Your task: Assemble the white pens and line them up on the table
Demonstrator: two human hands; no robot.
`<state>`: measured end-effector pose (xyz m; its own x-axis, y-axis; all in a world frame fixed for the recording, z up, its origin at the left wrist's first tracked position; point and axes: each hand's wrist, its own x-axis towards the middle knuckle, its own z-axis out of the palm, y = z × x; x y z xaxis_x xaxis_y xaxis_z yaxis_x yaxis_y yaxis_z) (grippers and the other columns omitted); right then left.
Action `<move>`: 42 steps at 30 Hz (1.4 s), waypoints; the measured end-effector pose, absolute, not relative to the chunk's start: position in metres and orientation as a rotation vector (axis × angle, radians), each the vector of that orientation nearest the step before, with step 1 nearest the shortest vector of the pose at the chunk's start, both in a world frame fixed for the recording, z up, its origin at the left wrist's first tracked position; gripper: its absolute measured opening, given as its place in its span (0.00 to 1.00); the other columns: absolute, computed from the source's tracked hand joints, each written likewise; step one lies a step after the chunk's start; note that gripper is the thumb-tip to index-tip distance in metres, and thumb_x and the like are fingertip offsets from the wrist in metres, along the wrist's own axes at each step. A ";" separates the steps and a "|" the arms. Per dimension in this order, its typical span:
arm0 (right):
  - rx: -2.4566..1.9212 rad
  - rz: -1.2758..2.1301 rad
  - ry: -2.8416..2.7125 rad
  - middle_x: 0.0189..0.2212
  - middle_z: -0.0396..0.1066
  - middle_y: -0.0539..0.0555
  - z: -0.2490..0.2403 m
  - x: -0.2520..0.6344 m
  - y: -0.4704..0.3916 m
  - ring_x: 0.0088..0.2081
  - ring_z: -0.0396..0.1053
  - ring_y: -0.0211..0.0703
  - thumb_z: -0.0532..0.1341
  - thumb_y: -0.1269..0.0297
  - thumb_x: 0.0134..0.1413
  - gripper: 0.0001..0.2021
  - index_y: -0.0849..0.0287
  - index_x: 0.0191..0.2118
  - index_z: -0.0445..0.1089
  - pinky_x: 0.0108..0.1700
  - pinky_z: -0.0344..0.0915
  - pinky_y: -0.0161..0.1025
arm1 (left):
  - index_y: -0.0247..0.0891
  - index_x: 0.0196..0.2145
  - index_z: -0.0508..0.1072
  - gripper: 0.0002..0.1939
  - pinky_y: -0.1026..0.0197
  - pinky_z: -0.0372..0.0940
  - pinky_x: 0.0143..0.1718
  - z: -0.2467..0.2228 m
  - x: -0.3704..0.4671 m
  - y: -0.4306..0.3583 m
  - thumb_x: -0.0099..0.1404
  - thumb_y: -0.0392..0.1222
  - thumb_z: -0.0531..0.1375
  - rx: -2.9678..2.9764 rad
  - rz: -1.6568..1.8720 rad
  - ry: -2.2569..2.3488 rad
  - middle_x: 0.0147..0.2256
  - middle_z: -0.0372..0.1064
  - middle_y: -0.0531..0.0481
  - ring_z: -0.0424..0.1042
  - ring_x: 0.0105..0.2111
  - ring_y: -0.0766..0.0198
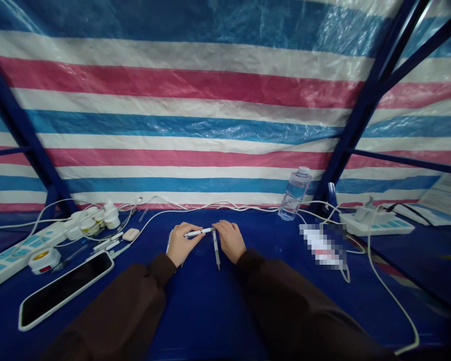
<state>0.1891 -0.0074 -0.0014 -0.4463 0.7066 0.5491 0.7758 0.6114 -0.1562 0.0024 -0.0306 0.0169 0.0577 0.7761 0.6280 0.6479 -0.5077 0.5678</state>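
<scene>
A white pen [201, 232] is held sideways between my two hands, just above the blue tabletop [203, 306]. My left hand [182, 243] is closed, thumb and fingers pinching the pen's left part. At the pen's right end, the fingertips of my right hand [230, 239] are closed on its tip. A second pen, grey and white [216, 253], lies beside my right hand with its point towards me. Some slim item shows partly behind my left hand; its kind is hidden.
On the left are a phone [65, 291], a small beige case [131, 234], several loose pens [107, 242] and a power strip [22, 250] with chargers. A clear bottle [295, 194] stands at the back right, near another power strip [379, 224]. White cables run along the back.
</scene>
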 end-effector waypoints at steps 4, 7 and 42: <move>-1.147 -0.140 -2.236 0.43 0.69 0.57 0.000 0.190 -0.007 0.47 0.62 0.43 0.48 0.78 0.55 0.17 0.60 0.47 0.66 0.46 0.53 0.40 | 0.43 0.30 0.75 0.06 0.58 0.57 0.37 0.017 0.002 -0.031 0.57 0.46 0.61 2.313 1.390 1.612 0.30 0.74 0.52 0.69 0.34 0.61; -1.129 -0.134 -2.221 0.42 0.69 0.57 0.001 0.190 -0.007 0.46 0.62 0.43 0.49 0.78 0.55 0.16 0.60 0.47 0.65 0.45 0.54 0.39 | 0.43 0.32 0.75 0.08 0.56 0.55 0.38 0.017 0.001 -0.031 0.60 0.47 0.58 2.430 1.361 1.734 0.31 0.73 0.51 0.68 0.35 0.61; -0.959 -0.123 -2.255 0.41 0.69 0.56 0.006 0.186 -0.013 0.49 0.61 0.46 0.51 0.71 0.58 0.09 0.58 0.41 0.66 0.46 0.53 0.43 | 0.39 0.27 0.67 0.15 0.60 0.53 0.32 0.013 0.002 -0.027 0.60 0.54 0.55 2.510 1.156 1.827 0.24 0.64 0.50 0.62 0.31 0.60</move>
